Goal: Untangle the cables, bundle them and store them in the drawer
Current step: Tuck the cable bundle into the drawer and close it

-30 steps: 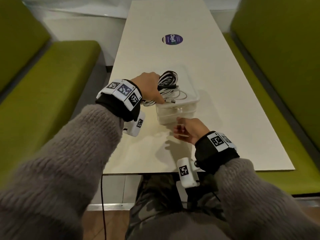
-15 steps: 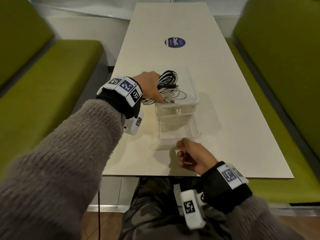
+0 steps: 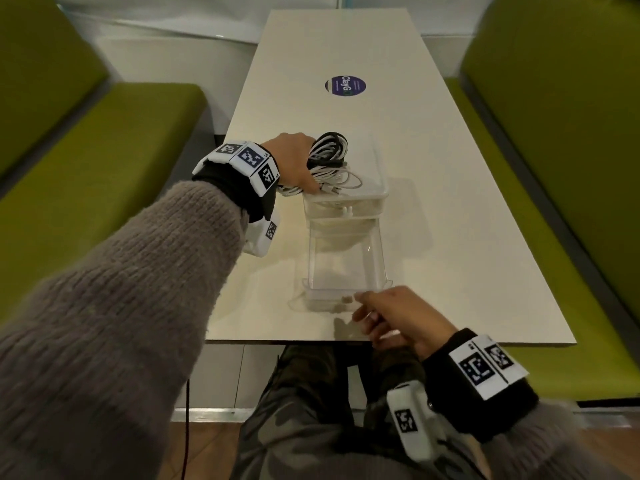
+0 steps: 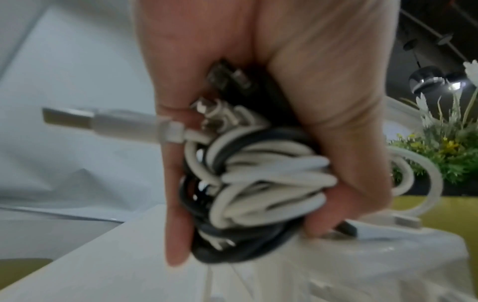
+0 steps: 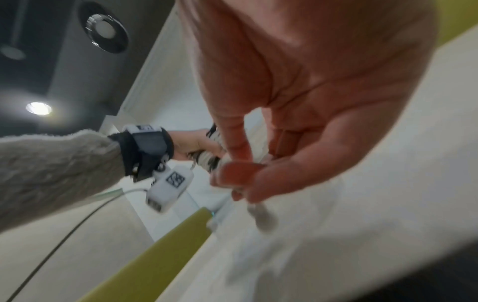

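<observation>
left hand (image 3: pixel 294 161): fingers and thumb wrapped round the coiled bundle of white and black cables (image 3: pixel 327 157); grip is tight, wrist view shows the coils packed between palm and thumb (image 4: pixel 269 183).
bundle position: held on top of the clear plastic drawer box (image 3: pixel 379 188), touching its lid at the near-left corner; loose white loops and a white connector spill onto the lid.
plugs: one white USB plug (image 4: pixel 103 122) sticks out sideways past the fingers; a second white plug (image 4: pixel 388 226) lies on the box lid by the thumb tip.
right hand (image 3: pixel 398 320): at the front of the pulled-out clear plastic drawer (image 3: pixel 346 265); fingers loosely curled, tips at the drawer's front edge. Wrist view is blurred, so cannot tell whether they pinch the handle or only touch it (image 5: pixel 271 143).
drawer: lower one, slid out toward the person and sitting near the table's near edge; nothing visible inside. The cables are not in it.
table: long cream rectangular table (image 3: pixel 450 202), round purple sticker (image 3: pixel 345 85) farther up, well apart from the box.
surroundings: green upholstered benches (image 3: pixel 104 150) on both sides; grey knit sleeves (image 3: pixel 121 306), black wristbands with white marker tags on both wrists.
</observation>
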`<state>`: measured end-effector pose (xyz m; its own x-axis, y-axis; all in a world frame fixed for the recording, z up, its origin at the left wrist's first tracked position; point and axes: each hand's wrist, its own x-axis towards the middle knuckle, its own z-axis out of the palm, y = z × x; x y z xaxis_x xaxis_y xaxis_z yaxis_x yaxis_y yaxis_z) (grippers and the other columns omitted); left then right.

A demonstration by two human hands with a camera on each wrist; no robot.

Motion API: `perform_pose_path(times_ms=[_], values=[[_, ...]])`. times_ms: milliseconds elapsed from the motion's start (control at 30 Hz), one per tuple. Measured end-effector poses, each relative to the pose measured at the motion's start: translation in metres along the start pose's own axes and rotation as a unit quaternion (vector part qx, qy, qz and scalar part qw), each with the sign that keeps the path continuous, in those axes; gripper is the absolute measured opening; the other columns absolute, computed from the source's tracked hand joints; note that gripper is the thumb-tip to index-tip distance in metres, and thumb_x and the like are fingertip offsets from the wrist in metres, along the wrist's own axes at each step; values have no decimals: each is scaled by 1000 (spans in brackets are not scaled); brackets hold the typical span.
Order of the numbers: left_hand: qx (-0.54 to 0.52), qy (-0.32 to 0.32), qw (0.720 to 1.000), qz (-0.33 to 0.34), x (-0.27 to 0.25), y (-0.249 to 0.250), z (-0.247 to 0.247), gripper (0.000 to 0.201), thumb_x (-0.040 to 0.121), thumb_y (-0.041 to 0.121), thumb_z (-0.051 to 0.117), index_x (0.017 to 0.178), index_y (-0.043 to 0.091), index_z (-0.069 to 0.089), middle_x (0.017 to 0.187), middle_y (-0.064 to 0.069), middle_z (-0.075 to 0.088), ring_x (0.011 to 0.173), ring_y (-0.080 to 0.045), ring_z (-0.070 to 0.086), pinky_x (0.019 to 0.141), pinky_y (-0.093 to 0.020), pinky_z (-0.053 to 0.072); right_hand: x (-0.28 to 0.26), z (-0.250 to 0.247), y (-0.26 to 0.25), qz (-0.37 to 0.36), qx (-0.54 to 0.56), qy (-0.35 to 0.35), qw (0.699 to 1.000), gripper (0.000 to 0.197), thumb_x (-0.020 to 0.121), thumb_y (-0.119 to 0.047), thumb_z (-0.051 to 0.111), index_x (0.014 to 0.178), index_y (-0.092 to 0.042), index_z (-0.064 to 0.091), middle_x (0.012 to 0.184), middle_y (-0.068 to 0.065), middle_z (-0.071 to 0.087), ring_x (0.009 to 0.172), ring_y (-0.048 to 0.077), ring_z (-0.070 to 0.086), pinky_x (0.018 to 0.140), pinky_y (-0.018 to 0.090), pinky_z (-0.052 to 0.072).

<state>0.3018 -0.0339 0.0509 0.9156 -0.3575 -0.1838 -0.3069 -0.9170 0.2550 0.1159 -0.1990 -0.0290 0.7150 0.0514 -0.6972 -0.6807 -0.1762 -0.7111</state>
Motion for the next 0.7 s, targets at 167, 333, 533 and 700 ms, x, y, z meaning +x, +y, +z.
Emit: perform_pose_path(times_ms=[167,333,533,700], values=[[-171,137,976,-9,-43,15,25,55,66,24,78,114,10,54,102,-1,62,92,-20,58,76,-27,45,4,-17,-24,-140,8,129,982,21,92,-21,57,77,-7,64,54,5,59,41,14,50,50,24,45],[-509,74,858,-12,-93,45,70,18,72,-6,68,86,3,60,70,-8,60,57,-14,58,52,-25,50,11,-12,-32,-251,38,233,939,14,95,-15,47,96,-14,61,72,3,65,60,16,60,60,32,52],[-532,45,843,-64,-87,36,98,18,74,-5,68,88,2,59,69,-10,57,54,-18,57,44,-21,45,7,4,-23,-308,27,219,926,25,99,-28,43,123,-23,50,97,-9,60,87,1,56,73,9,41],[-518,69,850,-64,-78,37,111,30,73,-7,68,101,-1,60,75,-8,63,61,-17,61,52,-25,52,11,-1,-21,-282,-76,226,929,40,99,-13,37,138,-11,46,141,3,49,131,15,41,99,18,28]])
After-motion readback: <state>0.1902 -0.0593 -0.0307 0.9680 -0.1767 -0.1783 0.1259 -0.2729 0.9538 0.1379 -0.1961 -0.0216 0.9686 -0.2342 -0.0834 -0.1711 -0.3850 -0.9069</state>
